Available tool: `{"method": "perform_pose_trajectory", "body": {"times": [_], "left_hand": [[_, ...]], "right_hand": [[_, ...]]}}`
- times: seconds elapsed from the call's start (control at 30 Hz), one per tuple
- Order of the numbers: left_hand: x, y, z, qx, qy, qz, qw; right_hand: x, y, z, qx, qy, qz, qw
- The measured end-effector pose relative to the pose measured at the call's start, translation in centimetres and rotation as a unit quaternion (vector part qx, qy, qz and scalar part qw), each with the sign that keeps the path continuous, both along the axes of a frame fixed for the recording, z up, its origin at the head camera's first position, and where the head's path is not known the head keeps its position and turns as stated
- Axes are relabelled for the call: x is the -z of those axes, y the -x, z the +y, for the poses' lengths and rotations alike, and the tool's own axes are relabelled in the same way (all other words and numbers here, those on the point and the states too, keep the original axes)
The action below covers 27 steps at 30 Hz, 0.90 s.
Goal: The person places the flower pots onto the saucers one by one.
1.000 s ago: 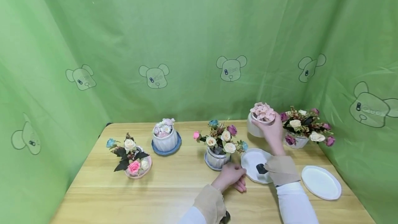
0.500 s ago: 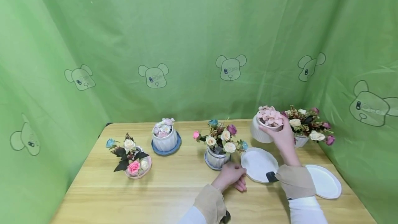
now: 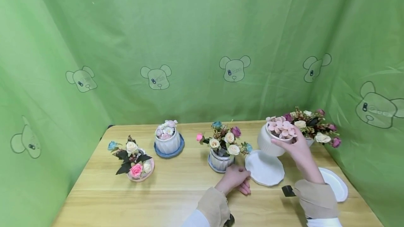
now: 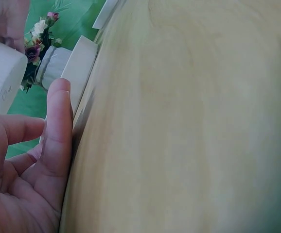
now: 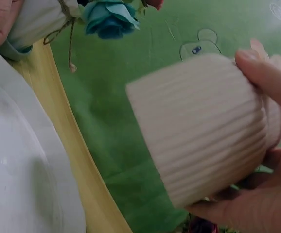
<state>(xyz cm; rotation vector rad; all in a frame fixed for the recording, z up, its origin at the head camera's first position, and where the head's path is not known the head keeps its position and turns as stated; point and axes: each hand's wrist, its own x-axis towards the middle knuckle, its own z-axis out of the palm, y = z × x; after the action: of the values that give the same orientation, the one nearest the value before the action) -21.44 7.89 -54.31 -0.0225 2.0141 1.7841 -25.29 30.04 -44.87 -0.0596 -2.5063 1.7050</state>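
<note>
My right hand (image 3: 301,151) grips the rim side of a white ribbed flower pot (image 3: 268,143) with pink hydrangea-like blossoms (image 3: 281,127). The pot is tilted and held up over the far edge of a white wavy-rimmed saucer (image 3: 265,171). In the right wrist view the pot's ribbed wall (image 5: 194,126) shows, with thumb and fingers on opposite sides. Low on the table, my left hand (image 3: 234,178) pinches the saucer's near-left edge between thumb and finger. The left wrist view shows that hand (image 4: 28,165) beside the saucer (image 4: 83,63), partly hiding it.
Just left of the saucer stands a rose pot (image 3: 221,160) on a blue saucer. Farther left are a daisy pot (image 3: 167,144) and a pink-saucered rose pot (image 3: 141,171). A purple-and-white rose pot (image 3: 310,139) and another white saucer (image 3: 336,185) lie right. Green curtains (image 3: 189,45) surround the table.
My right hand has brought the pink-flower pot toward me and slightly right, from the table's back to over the saucer's far edge. The left hand and the saucer have stayed put.
</note>
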Motion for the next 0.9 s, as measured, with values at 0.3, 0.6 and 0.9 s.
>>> {"method": "perform_pose_trajectory", "body": {"times": [0.3,0.6,0.9], "left_hand": [[0.0,0.0,0.0,0.002,-0.004,0.002,1.0],[-0.1,-0.1,0.1,0.0,-0.002,0.002,1.0],[-0.1,-0.2,-0.1,-0.002,-0.005,0.001,1.0]], "right_hand": [[0.9,-0.9,1.7,-0.074,-0.072,0.001,0.9947],[2.5,-1.3,2.4,-0.163,-0.008,0.045,0.9856],[3.9,-0.9,2.6,-0.198,0.002,0.029,0.9797]]}}
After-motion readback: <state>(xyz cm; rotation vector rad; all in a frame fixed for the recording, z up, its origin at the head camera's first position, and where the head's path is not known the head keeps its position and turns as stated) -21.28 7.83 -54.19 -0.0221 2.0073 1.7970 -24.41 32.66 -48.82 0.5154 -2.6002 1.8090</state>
